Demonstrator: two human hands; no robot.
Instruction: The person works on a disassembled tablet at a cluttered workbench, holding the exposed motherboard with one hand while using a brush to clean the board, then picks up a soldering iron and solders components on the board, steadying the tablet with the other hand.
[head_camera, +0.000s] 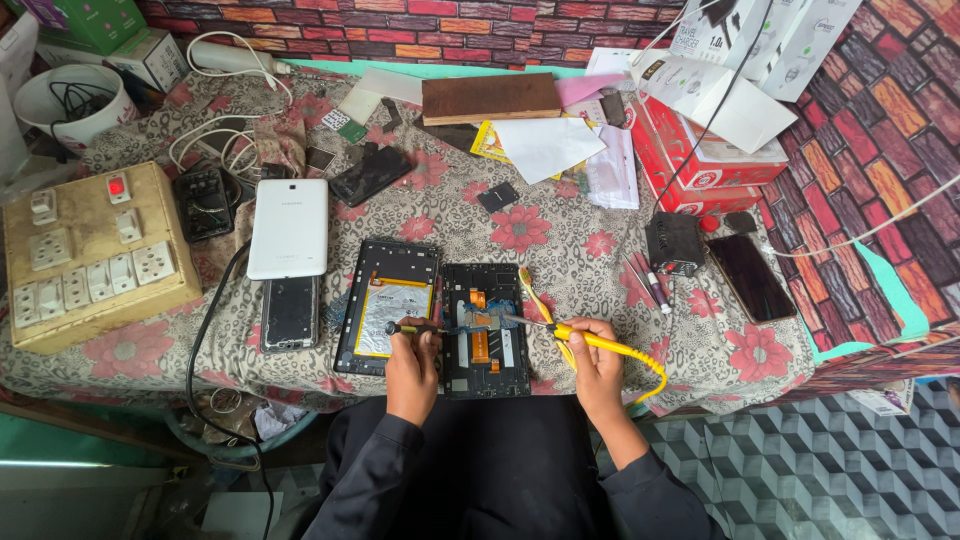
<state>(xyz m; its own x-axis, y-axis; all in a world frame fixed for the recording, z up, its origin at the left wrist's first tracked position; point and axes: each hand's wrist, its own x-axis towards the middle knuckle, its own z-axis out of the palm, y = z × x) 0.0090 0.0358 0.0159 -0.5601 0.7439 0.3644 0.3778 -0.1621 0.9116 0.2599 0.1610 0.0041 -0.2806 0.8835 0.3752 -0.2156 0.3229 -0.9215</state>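
Head view had my right hand (598, 362) gripping the yellow soldering iron (585, 338), left hand (413, 362) pinching a screwdriver (412, 328) over the opened tablet (486, 330); slipped tip could've scorched the orange flex.
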